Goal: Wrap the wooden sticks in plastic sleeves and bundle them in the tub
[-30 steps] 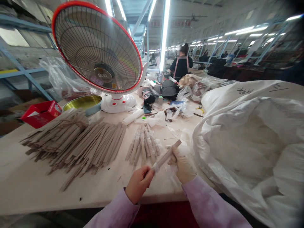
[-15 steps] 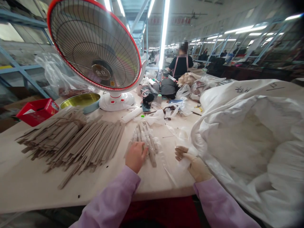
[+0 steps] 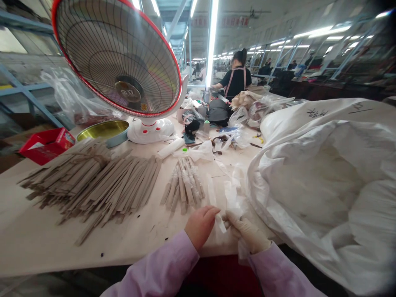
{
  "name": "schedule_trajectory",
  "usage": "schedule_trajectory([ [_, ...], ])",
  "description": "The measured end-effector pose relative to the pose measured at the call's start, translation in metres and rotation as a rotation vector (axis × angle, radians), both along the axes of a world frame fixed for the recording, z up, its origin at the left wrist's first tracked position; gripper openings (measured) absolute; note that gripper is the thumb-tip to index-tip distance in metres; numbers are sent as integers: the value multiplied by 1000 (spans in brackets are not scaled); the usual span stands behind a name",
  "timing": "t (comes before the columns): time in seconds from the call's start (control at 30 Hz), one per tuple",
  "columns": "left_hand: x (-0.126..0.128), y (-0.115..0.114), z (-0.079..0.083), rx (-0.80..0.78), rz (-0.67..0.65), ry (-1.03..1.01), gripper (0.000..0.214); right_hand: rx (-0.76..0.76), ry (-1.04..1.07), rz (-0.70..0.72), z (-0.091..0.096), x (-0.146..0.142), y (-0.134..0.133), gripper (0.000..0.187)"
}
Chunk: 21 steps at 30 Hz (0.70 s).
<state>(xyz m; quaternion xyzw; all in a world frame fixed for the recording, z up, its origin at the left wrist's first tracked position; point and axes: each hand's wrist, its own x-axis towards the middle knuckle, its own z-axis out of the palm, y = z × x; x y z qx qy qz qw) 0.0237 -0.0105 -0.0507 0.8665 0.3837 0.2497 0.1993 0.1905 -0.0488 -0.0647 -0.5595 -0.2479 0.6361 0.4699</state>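
Observation:
My left hand, bare below a lilac sleeve, pinches a narrow translucent plastic strip near the table's front edge. Close beside it, my right hand wears a pale glove. Its fingers are closed on a crumpled piece of clear plastic film, part of which hangs below the hand. Just beyond my left hand lies a small fan-shaped group of grey-brown flat strips, some with clear plastic on them. A far larger pile of similar strips spreads out to the left.
A red-rimmed fan-shaped heater stands at the back left, beside a gold-lined basin and a red box. A big white sack gapes at the right. Clutter covers the table's far end, where a person works.
My left hand has left the small group of strips and moved right and nearer, to the plastic strip beside my right hand. My right hand has come slightly nearer with the film.

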Motion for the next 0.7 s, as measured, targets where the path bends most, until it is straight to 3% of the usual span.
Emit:
schedule_trajectory([
  [0.1,-6,-6,3,-74,41,-155,37,-18,205,141,9,-19,1,40],
  [0.27,-19,-8,14,-114,50,-262,46,-12,225,217,25,-46,7,32],
  [0.4,-43,5,30,-32,27,-148,48,36,227,106,30,-53,10,31],
  [0.47,-66,23,36,63,132,23,43,63,240,-6,32,-51,14,32],
  [0.53,-95,49,38,107,342,238,37,103,291,-50,35,-48,19,34],
  [0.6,-123,78,34,33,546,417,32,136,346,-23,38,-47,24,35],
  [0.7,-149,117,20,-41,679,485,25,184,314,-4,39,-48,31,31],
])
